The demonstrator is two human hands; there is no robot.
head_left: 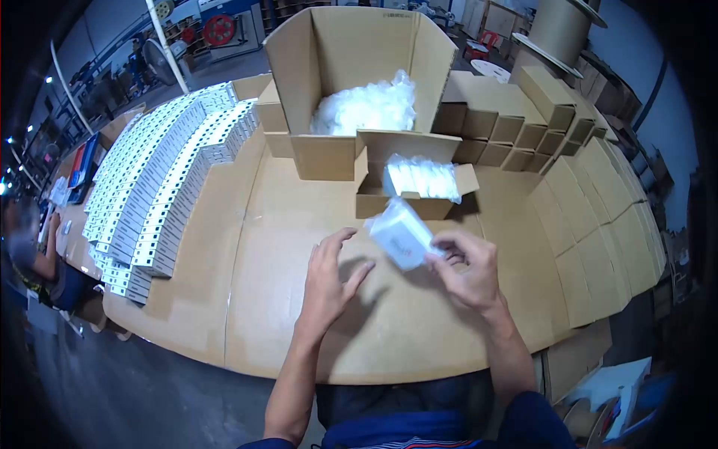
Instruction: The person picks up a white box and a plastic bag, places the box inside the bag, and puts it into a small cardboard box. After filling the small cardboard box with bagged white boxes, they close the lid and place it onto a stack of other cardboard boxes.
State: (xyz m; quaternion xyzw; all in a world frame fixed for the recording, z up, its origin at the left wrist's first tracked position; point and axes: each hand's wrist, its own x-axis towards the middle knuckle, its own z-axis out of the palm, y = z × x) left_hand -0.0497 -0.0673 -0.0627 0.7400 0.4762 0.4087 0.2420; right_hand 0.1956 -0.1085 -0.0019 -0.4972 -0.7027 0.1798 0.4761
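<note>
Tabletop (258, 299) gives passage leftward; small carton (372, 206) blocks ahead.

White beneath clear film, a wrapped box (400, 239) bearing grey print stands out against a plain tan tabletop (284, 299). Matching white packets (422, 179) fill a small brown carton (404, 208), behind which a tall brown carton (363, 45) holds cloudy, translucent plastic (366, 108). At left, rows of white boxes (161, 179) are patterned with dark squares and lines of print. A dark blue sleeve (535, 419), a red wheel (218, 30) and a red stool (488, 39) add stronger colour.
</note>
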